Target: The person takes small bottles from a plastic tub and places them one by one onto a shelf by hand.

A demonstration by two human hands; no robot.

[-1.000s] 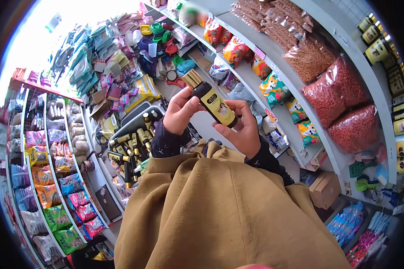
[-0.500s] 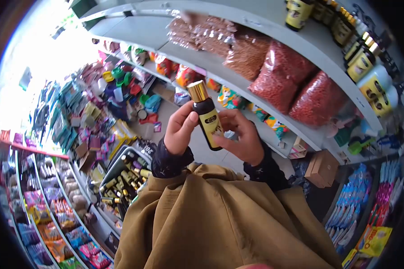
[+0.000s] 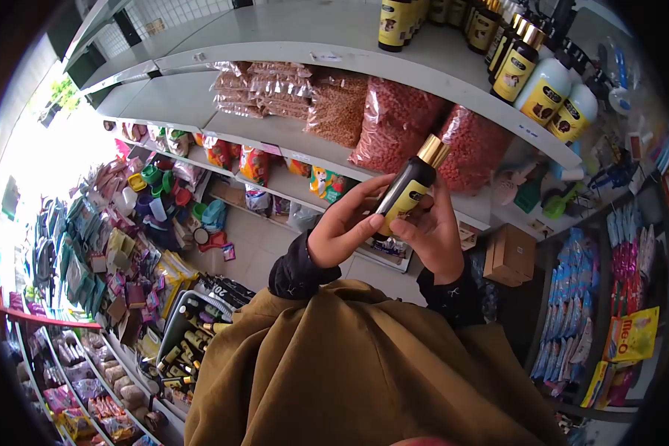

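Between my two hands is a dark bottle (image 3: 411, 187) with a yellow label and a gold cap, tilted so that its cap points up and right. My left hand (image 3: 344, 227) wraps its fingers round the bottle's left side, thumb near the base. On the other side my right hand (image 3: 436, 234) grips it, with the thumb on the lower label. Similar gold-capped bottles (image 3: 514, 68) stand on the upper shelf (image 3: 275, 53) beside white bottles (image 3: 544, 89).
Bags of red pellets (image 3: 398, 123) lie on the shelf beyond my hands. A crate (image 3: 182, 327) of bottles is at lower left, near a heap of goods (image 3: 137, 253). A cardboard box (image 3: 510, 255) sits at right, beside hanging blue packets (image 3: 567, 312).
The view has shifted toward the upper right shelf. Both hands and the bottle have moved right, and the bottle now leans to the right instead of the left.
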